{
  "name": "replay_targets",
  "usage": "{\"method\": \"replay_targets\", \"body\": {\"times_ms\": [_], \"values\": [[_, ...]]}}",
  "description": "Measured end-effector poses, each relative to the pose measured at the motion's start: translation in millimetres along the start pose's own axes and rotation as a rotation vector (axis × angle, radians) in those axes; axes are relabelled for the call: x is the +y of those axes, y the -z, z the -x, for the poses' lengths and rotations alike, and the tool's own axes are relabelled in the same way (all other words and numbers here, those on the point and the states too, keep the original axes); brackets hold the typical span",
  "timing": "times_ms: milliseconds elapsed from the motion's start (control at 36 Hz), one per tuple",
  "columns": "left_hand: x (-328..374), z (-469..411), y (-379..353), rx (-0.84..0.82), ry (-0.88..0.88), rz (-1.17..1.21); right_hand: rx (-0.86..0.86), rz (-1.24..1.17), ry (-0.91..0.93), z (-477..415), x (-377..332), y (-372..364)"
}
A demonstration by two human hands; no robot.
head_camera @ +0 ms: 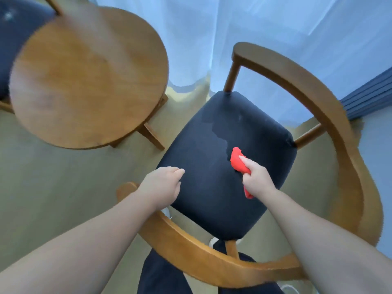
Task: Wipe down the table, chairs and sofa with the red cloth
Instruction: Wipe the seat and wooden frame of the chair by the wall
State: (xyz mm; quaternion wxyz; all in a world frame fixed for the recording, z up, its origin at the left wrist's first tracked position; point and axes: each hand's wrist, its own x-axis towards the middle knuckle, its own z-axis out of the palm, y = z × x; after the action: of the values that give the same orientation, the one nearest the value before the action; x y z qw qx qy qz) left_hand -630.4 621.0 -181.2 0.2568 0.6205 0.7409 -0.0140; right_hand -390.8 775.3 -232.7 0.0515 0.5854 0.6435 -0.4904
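Note:
A wooden chair with a curved backrest [331, 115] and a dark navy seat [214, 166] stands below me. My right hand [257, 177] grips the crumpled red cloth [237, 161] and presses it on the right part of the seat, index finger stretched over it. A darker damp-looking patch [220, 132] lies on the seat just beyond the cloth. My left hand [164, 185] rests at the seat's left edge with its fingers loosely curled, holding nothing. The round wooden table [89, 77] is at the upper left.
A second dark-seated chair [14, 39] shows partly behind the table at the far left. White sheer curtains [233, 24] hang beyond the chair, with a dark blue curtain [369, 96] at the right. Pale floor [53, 177] lies between table and chair.

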Motion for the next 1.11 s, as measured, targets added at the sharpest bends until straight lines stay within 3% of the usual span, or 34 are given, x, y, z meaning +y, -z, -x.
{"method": "replay_targets", "body": {"times_ms": [222,361,417,556,750,861,1000,1111], "values": [[3.9,56.0,-18.4,0.235,0.286,0.021,-0.1,0.155,0.127,-3.3,-37.8,5.4],[-2.3,63.9,-40.6,0.317,0.672,0.062,-0.089,0.218,0.233,-23.8,-42.7,-0.1],[-4.4,63.7,-49.7,0.36,0.745,0.079,-0.063,0.234,0.278,-34.6,-46.1,-2.9],[-6.2,63.1,-59.4,0.505,0.753,0.134,-0.044,0.35,0.421,-77.3,-57.2,-10.4],[-6.7,63.1,-61.0,0.516,0.711,0.122,-0.028,0.455,0.612,-157.6,-105.2,-31.9],[-6.3,65.6,-61.9,0.552,0.712,0.136,-0.005,0.577,0.605,-203.2,-128.6,-46.8],[-6.1,63.4,-62.2,0.572,0.714,0.147,-0.098,0.784,0.655,-228.6,-116.7,-76.7],[-5.4,62.0,-61.8,0.602,0.74,0.17,-0.018,0.708,0.682,-233.1,-97.3,-91.6]]}}
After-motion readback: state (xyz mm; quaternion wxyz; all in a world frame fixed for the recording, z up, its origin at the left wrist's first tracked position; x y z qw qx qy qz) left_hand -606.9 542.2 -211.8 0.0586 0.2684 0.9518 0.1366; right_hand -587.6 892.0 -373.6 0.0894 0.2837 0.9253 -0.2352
